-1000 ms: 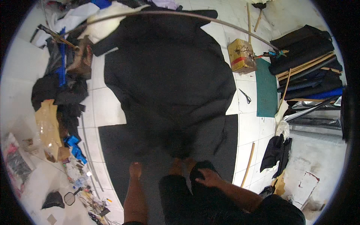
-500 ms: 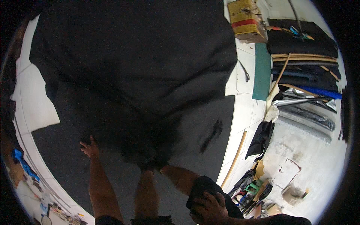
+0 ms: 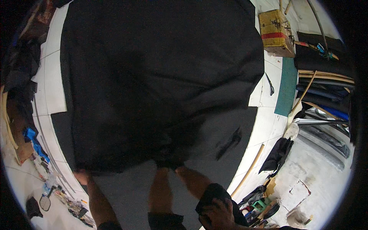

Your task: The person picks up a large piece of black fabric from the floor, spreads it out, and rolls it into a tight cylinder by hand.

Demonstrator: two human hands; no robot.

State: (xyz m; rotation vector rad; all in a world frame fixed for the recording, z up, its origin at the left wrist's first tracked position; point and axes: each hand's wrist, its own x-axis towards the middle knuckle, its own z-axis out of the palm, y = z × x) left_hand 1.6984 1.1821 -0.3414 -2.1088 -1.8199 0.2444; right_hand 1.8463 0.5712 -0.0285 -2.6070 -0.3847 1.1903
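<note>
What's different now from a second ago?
The left hand has moved left, and the upper black cloth has spread that way, its near corner now at that hand. Whether it grips is unclear. The right hand stays on the knee; the scissors stay on the floor.

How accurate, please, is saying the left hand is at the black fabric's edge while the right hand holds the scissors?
Not quite: the head view shows the right hand on a clothed leg, not holding the scissors; the left hand is at the edge of the black fabric.
</note>
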